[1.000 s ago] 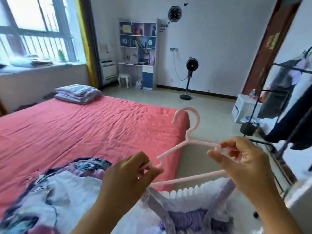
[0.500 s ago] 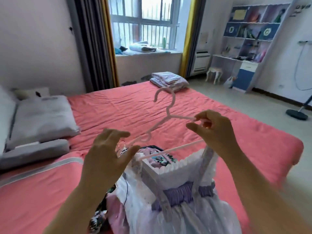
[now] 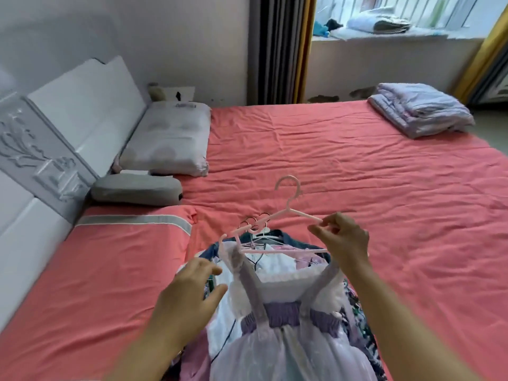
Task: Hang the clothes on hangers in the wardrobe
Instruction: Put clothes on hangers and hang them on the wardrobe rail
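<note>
Hanging from a thin pink plastic hanger (image 3: 286, 215), a pale lilac dress (image 3: 277, 325) drooped above the bed (image 3: 357, 166), its two sheer straps looped over the hanger's ends and a band of darker purple gathered elastic running across the bodice. The right hand (image 3: 343, 240) pinched the hanger's right shoulder between thumb and fingertips, carrying its weight. The left hand (image 3: 189, 295) hovered just beside the left strap with fingers spread and relaxed, holding nothing. The skirt fabric looked smooth and faintly glossy (the motion blur made the weave hard to judge).

Beneath the dress lay a heap of other clothes (image 3: 275, 243) on the coral sheet: something dark blue like denim, white cloth, pink and patterned pieces, with a few thin hooks of further hangers poking out at the far side.

The sheet was creased in long soft ridges. A flat grey pillow (image 3: 170, 138) leaned at the padded white headboard (image 3: 82, 105), and a smaller rounded grey cushion (image 3: 137, 189) sat in front of it. A folded lilac quilt (image 3: 420, 108) rested at the far right corner of the bed. Folded textiles lay on the window sill (image 3: 384, 34).
</note>
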`<state>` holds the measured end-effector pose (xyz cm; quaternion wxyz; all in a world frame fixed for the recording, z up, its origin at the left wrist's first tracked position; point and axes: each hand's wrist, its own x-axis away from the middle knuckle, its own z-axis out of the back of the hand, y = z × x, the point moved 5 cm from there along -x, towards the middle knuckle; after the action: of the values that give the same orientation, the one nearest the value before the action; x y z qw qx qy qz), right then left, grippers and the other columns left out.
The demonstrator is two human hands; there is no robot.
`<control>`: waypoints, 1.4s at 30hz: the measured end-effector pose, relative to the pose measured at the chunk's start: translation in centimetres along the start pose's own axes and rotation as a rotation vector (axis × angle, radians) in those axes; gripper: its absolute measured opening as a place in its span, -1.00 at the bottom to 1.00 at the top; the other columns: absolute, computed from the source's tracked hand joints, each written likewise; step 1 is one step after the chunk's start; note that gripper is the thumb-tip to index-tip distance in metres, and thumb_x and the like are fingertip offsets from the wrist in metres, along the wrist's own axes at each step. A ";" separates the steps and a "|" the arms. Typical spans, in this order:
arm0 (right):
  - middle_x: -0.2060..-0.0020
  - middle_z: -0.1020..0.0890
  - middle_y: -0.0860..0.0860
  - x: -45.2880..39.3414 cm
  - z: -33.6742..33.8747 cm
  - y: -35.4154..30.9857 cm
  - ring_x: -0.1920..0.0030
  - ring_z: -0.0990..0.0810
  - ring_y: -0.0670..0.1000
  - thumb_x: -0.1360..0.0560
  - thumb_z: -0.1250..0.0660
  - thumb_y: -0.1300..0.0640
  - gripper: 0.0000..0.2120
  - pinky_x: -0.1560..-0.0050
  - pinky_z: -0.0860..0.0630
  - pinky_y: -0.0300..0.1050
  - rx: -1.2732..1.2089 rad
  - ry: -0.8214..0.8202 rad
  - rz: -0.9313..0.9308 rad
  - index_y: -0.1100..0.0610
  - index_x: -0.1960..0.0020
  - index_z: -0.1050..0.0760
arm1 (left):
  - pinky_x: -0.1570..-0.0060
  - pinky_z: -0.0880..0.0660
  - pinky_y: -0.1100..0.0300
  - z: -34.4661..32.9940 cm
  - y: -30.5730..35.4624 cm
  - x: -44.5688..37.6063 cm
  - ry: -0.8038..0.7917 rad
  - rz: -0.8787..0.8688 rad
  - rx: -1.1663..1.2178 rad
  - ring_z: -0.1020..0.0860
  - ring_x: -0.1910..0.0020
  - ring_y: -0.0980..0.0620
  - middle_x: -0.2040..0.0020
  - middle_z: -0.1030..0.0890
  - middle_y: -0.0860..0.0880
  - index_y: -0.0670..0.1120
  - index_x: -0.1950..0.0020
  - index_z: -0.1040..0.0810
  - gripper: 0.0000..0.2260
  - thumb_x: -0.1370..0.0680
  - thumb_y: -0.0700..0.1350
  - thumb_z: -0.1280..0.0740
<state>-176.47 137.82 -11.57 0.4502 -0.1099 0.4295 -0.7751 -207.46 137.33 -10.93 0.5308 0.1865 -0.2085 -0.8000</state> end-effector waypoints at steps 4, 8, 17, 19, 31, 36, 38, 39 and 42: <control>0.26 -0.58 -0.05 -3.0 -6.3 5.5 0.18 -0.51 -0.02 -0.35 -0.49 -0.04 -0.83 0.02 -0.23 -0.06 0.036 -0.107 -0.082 0.00 0.21 -0.55 | 0.08 -0.42 0.19 -5.6 -2.5 -1.4 -0.073 0.130 -0.033 -0.48 -0.02 0.17 -0.02 -0.41 0.26 0.07 -0.04 -0.54 -0.45 -0.29 0.32 0.00; 0.22 -0.56 -0.04 -4.5 -10.7 9.4 0.17 -0.47 -0.02 -0.37 -0.47 -0.08 -0.81 0.08 -0.12 -0.10 0.049 -0.180 -0.126 -0.02 0.22 -0.51 | 0.01 -0.44 0.18 -9.3 -4.0 -2.6 -0.166 0.211 -0.081 -0.49 -0.03 0.17 -0.04 -0.45 0.21 0.06 -0.05 -0.53 -0.53 -0.35 0.29 -0.07; -0.34 -0.41 0.08 -3.2 -15.9 13.9 -0.36 -0.30 0.12 -0.41 -0.43 -0.08 -0.43 -0.36 -0.05 0.10 0.294 -0.364 -0.060 0.06 -0.36 -0.40 | -0.06 -0.40 0.22 -13.5 -5.2 -5.2 -0.238 0.282 -0.158 -0.46 -0.13 0.15 -0.15 -0.46 0.15 0.05 -0.16 -0.50 -0.77 -0.56 0.08 -0.26; -0.47 -0.23 0.04 0.4 -16.2 14.4 -0.48 -0.11 0.10 -0.48 -0.30 -0.17 -0.38 -0.42 0.07 0.18 0.394 -0.480 -0.029 -0.02 -0.46 -0.24 | -0.03 -0.38 0.24 -14.2 -5.3 -5.3 -0.261 0.289 -0.173 -0.45 -0.13 0.15 -0.16 -0.45 0.16 0.06 -0.17 -0.49 -0.77 -0.56 0.08 -0.25; -0.24 -0.51 0.01 10.0 -16.4 17.1 -0.32 -0.43 0.06 -0.58 -0.17 -0.12 -0.66 -0.30 -0.32 -0.04 0.220 -0.992 -0.201 0.01 -0.28 -0.41 | 0.05 -0.34 0.26 -14.1 -2.8 -4.7 -0.331 0.217 -0.201 -0.46 -0.08 0.15 -0.22 -0.43 0.17 0.07 -0.21 -0.47 -0.74 -0.58 0.11 -0.22; -0.32 -0.48 0.02 10.5 -10.6 12.0 -0.31 -0.42 0.01 -0.58 -0.20 -0.05 -0.56 -0.27 -0.32 -0.13 0.211 -0.662 -0.082 0.11 -0.40 -0.35 | -0.07 -0.41 0.20 -12.0 -1.1 -2.8 -0.330 0.157 -0.161 -0.46 -0.14 0.13 -0.20 -0.46 0.14 0.05 -0.19 -0.49 -0.74 -0.57 0.12 -0.22; -0.23 -0.53 0.04 12.1 -8.5 9.8 -0.24 -0.46 0.03 -0.57 -0.24 -0.01 -0.62 -0.18 -0.34 -0.14 0.169 -0.595 -0.075 0.13 -0.33 -0.43 | -0.03 -0.41 0.21 -10.7 -0.2 -1.5 -0.338 0.120 -0.151 -0.47 -0.08 0.13 -0.17 -0.47 0.13 0.06 -0.19 -0.49 -0.74 -0.57 0.12 -0.22; -0.19 -0.55 0.05 12.8 -7.6 8.8 -0.21 -0.48 0.04 -0.57 -0.25 0.01 -0.64 -0.15 -0.35 -0.14 0.139 -0.562 -0.078 0.15 -0.29 -0.46 | -0.01 -0.41 0.21 -10.3 0.2 -0.9 -0.344 0.103 -0.145 -0.47 -0.05 0.13 -0.15 -0.48 0.12 0.06 -0.19 -0.49 -0.74 -0.57 0.12 -0.23; -0.11 -0.61 0.04 15.8 -4.5 5.7 -0.12 -0.55 0.02 -0.55 -0.28 0.05 -0.70 -0.02 -0.40 -0.18 0.086 -0.460 -0.098 0.16 -0.23 -0.51 | -0.01 -0.45 0.20 -8.5 1.1 1.1 -0.364 0.042 -0.112 -0.51 -0.03 0.11 -0.12 -0.51 0.12 0.06 -0.18 -0.49 -0.75 -0.56 0.12 -0.24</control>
<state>-184.57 126.56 -22.10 0.5024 -0.2850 0.2766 -0.7681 -202.57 134.74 -17.61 0.5104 0.0045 -0.2603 -0.8196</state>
